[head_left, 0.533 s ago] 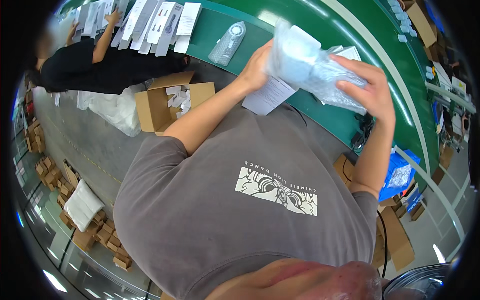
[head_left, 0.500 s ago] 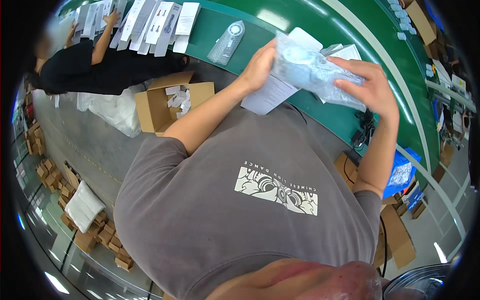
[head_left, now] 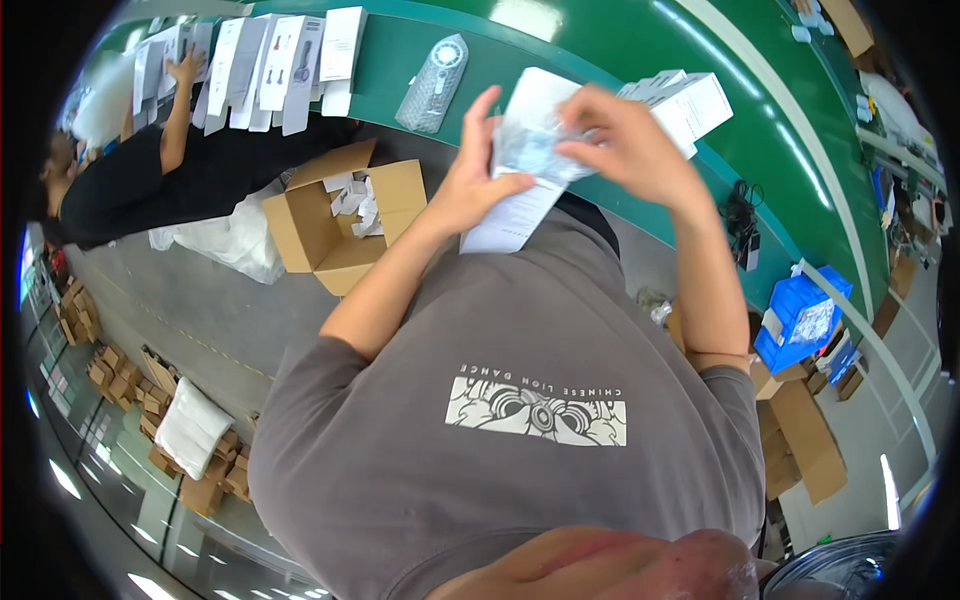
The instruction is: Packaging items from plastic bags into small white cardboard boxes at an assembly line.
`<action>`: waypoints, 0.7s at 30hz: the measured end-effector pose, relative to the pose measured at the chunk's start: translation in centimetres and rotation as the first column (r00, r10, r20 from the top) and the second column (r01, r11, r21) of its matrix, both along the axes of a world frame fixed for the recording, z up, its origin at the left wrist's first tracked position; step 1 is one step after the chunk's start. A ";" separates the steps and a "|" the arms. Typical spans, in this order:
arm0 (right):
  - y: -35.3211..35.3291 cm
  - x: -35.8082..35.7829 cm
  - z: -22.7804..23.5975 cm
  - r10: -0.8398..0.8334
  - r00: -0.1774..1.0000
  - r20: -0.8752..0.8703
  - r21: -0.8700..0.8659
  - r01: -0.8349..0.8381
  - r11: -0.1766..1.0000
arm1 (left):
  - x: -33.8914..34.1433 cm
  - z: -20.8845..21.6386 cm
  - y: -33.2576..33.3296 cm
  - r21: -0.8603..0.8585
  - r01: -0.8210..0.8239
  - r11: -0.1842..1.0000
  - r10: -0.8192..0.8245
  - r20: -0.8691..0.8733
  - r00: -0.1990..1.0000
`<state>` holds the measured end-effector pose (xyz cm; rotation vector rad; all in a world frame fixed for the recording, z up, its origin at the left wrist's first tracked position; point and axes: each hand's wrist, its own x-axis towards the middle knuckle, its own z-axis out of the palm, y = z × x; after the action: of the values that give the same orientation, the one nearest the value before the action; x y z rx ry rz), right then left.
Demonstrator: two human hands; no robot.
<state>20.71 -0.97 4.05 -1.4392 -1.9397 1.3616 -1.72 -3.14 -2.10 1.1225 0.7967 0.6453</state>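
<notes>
Both of my hands are raised over the green conveyor belt [head_left: 600, 60]. My left hand [head_left: 468, 190] presses a white paper leaflet [head_left: 508, 215] and a white card against a clear plastic bag [head_left: 535, 145] with something pale inside. My right hand [head_left: 628, 150] grips the same bag from the right, fingers curled over its top. The bag is bunched small between the two hands. Just right of my right hand a white box [head_left: 690, 105] lies on the belt. A bubble-wrapped item [head_left: 435, 85] lies on the belt to the left.
An open cardboard box [head_left: 335, 225] with white pieces stands on the floor at left. A person in black [head_left: 150, 185] reaches to a row of flat white cartons [head_left: 270, 60]. A blue bin [head_left: 800, 315] and cardboard boxes [head_left: 805, 450] stand at right.
My hands have come together. The bag, held spread out toward the right before, is now bunched tightly between them, and my right hand has moved left.
</notes>
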 end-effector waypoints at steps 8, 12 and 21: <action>0.2 -2.8 -13.5 -0.326 0.818 -0.474 -0.238 0.237 0.942 | -7.8 -2.5 -0.5 -0.243 -0.462 0.853 0.465 -0.047 0.884; -5.9 -2.8 -25.0 -0.292 0.829 0.477 0.277 0.174 0.945 | -9.1 -3.4 -0.3 -0.200 -0.526 0.827 0.509 -0.131 0.851; -5.1 -0.7 -23.4 -0.446 0.894 0.039 0.177 0.433 0.884 | -6.0 -5.4 0.5 -0.074 -0.419 0.905 0.405 -0.151 0.902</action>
<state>19.97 -6.06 -19.35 -1.7356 -1.5859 0.9281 -7.74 -2.59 -7.48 0.9106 1.1888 0.8766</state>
